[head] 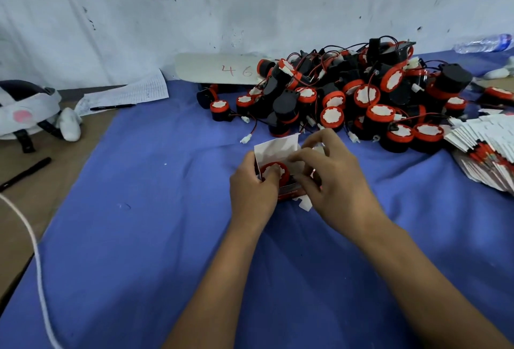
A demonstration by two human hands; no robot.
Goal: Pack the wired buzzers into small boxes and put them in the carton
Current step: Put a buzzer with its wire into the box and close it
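My left hand point(251, 187) curls round the left side of a small box point(281, 170), thumb pressing near the buzzer point(274, 172) that sits in its open mouth. The buzzer's round red-rimmed face with its white centre points up toward me, so its short axis runs down into the box; the wire is hidden. My right hand point(331, 179) grips the box's right side, fingers bent over the top edge and pinching at something pale there that I cannot make out. The box's white lid flap point(278, 148) stands open, tilted away from me toward the wall, and a small white tab point(304, 204) sticks out below my right palm. The box rests on or just above the blue cloth point(139, 209); I cannot tell which. Just beyond my fingers lies a heap of loose buzzers point(347, 92), black bodies and red rims facing every way, red and black leads and white plugs tangled among them. To the right of the heap a fanned stack of flat boxes point(484, 154) lies on the cloth. Behind the heap a white card point(219, 69) marked 46 leans by the wall. Far left are a sheet of paper point(130, 92) with a pen point(111, 107) on it, and a headset point(27, 109).
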